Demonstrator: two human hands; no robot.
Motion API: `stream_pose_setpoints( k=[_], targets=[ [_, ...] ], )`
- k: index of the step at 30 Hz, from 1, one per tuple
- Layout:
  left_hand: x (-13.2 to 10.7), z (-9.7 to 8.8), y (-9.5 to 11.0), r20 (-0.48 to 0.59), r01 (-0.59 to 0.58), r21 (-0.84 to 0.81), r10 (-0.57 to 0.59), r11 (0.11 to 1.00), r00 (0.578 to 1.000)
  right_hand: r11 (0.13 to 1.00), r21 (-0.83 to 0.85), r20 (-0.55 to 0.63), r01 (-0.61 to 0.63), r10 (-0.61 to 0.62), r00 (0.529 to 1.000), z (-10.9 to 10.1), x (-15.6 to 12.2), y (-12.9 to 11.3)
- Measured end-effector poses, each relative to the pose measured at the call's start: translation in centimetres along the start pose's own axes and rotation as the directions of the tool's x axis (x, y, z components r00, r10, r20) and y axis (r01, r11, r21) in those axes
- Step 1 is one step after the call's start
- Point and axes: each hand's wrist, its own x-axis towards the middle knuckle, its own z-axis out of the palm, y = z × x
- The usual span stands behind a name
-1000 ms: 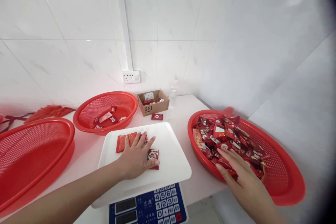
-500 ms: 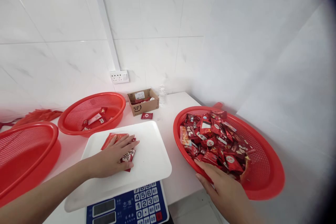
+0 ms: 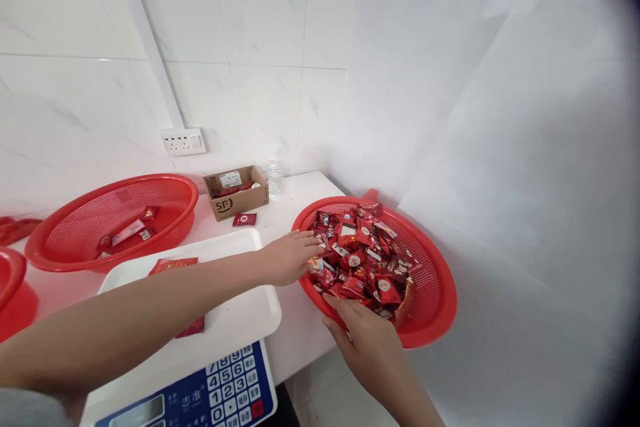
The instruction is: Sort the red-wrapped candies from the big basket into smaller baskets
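My left hand [image 3: 289, 258] reaches across the scale to the left rim of a red plastic basket [image 3: 436, 293]. Its fingers are stretched out over the rim and meet the snack packets [image 3: 354, 259] heaped inside. At the front rim of that basket is my right hand [image 3: 367, 340], thumb outside and fingers over the edge, gripping it. The basket tilts and overhangs the table's corner. Under my left forearm, a white weighing tray [image 3: 240, 320] holds a few red packets [image 3: 193, 329], partly hidden by the arm.
The blue scale keypad [image 3: 233, 383] lies below the tray. Behind are a cardboard box [image 3: 243, 202], a single red packet [image 3: 245, 219] and a clear plastic bottle [image 3: 275, 177]. Another red basket [image 3: 117, 190] with a few packets stands left; part of one more [image 3: 10, 273] shows at the edge.
My left hand has left the packets on the weighing tray and moved right to the full basket. My right hand still grips that basket's rim. The view has turned right.
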Motion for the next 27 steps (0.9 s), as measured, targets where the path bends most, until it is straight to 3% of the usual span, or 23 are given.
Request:
stream_pose_setpoints(
  k=[6, 11, 15, 18, 21, 24, 27],
  targets=[
    [5.7, 1.8, -0.9, 0.102, -0.017, 0.051, 0.012, 0.999, 0.995, 0.999, 0.023, 0.022, -0.030, 0.030, 0.999, -0.5, 0.0, -0.3],
    [7.0, 2.1, -1.2, 0.106, 0.053, 0.066, -0.059, 0.996, 0.993, 0.999, 0.016, 0.035, -0.034, 0.033, 0.999, -0.5, 0.0, -0.4],
    [7.0, 0.9, -1.1, 0.062, 0.088, -0.005, -0.088, 0.996, 0.994, 1.000, -0.021, 0.008, -0.017, 0.018, 1.000, 0.0, -0.1, -0.2],
    [5.8, -0.9, -1.1, -0.009, 0.151, -0.110, -0.153, 0.982, 0.988, 0.997, -0.073, -0.046, 0.029, -0.033, 0.998, 0.6, -0.2, 0.2],
    [2.9, -3.1, -1.7, -0.035, 0.239, -0.229, -0.253, 0.944, 0.967, 0.987, -0.129, -0.129, 0.099, -0.116, 0.985, 1.2, -0.3, 0.8],
    [-1.5, -4.7, -2.5, 0.031, 0.314, -0.311, -0.320, 0.897, 0.947, 0.972, -0.173, -0.212, 0.160, -0.196, 0.957, 1.7, -0.4, 1.3],
    [-6.4, -4.9, -3.4, 0.129, 0.394, -0.323, -0.373, 0.860, 0.919, 0.958, -0.213, -0.265, 0.192, -0.246, 0.932, 2.1, -0.3, 1.5]
  ],
)
